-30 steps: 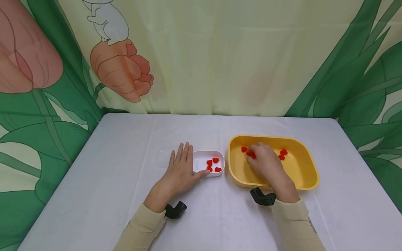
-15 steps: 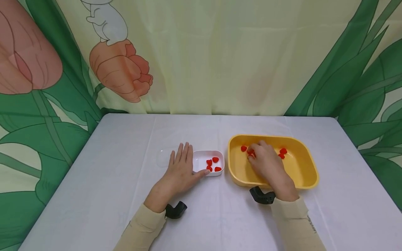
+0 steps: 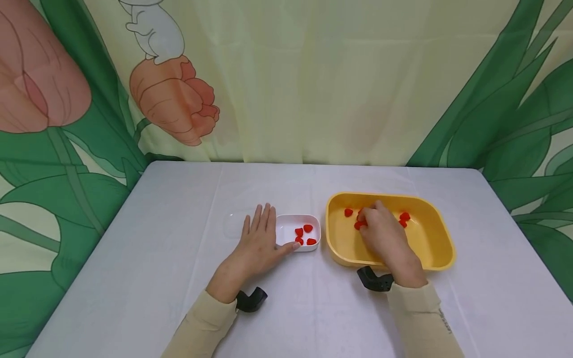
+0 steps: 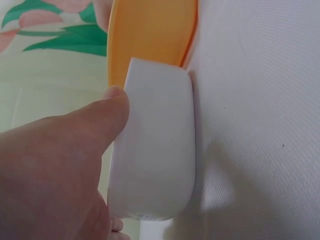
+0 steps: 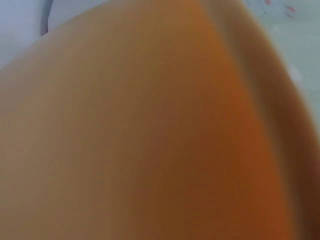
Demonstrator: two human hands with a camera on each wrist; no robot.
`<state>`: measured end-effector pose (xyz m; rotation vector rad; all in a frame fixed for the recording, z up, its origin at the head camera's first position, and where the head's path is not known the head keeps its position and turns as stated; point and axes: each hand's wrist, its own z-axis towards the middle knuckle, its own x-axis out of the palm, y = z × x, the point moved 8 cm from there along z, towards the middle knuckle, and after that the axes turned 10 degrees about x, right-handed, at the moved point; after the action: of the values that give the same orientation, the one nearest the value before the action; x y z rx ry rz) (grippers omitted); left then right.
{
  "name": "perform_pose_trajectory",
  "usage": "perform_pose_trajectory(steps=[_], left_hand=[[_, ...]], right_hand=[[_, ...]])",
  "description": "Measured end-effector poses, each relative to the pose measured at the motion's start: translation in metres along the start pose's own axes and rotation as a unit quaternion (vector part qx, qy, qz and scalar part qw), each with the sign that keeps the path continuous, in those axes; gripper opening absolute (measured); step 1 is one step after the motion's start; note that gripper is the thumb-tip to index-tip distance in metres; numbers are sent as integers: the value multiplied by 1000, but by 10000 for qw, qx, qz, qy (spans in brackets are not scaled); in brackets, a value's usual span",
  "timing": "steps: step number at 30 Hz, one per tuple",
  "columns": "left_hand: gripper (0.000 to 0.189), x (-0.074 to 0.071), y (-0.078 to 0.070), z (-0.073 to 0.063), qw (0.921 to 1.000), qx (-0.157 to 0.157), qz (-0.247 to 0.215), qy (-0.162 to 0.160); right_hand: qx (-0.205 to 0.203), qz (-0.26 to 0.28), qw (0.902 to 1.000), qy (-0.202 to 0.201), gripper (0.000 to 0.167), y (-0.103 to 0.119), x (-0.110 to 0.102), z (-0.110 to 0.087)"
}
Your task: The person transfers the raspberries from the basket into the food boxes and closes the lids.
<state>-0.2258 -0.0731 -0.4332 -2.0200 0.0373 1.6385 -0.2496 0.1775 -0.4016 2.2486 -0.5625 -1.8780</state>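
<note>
My left hand (image 3: 251,251) lies with straight fingers along the left side of a small white box (image 3: 284,229), its thumb across the near rim. In the left wrist view the thumb (image 4: 112,112) rests at the top edge of the white box (image 4: 155,140). Several small red pieces (image 3: 308,228) lie inside that box. My right hand (image 3: 386,237) reaches down into a yellow tub (image 3: 431,238), its fingers curled at a cluster of red pieces (image 3: 359,225). I cannot tell whether one is pinched, as the fingertips are partly hidden.
Left of the white box lies a clear, lid-like piece (image 3: 233,225), partly behind the left hand. Other red pieces (image 3: 405,217) sit in the tub right of the hand, and one red piece (image 3: 348,212) near its far left. A printed curtain (image 3: 331,99) hangs behind the white-covered table (image 3: 179,209).
The fingers of my right hand have shifted slightly right within the tub and drawn closer together, leaving more of the red pieces beside them in sight. My left hand has stayed put.
</note>
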Motion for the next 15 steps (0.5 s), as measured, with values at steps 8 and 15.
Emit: perform_pose_trajectory(steps=[8, 15], left_hand=[[107, 0, -1, 0, 10000, -32, -36, 42], [107, 1, -1, 0, 10000, -38, -66, 38]], right_hand=[[6, -68, 9999, 152, 17, -3, 5, 4], [84, -23, 9993, 355, 23, -5, 8, 5]])
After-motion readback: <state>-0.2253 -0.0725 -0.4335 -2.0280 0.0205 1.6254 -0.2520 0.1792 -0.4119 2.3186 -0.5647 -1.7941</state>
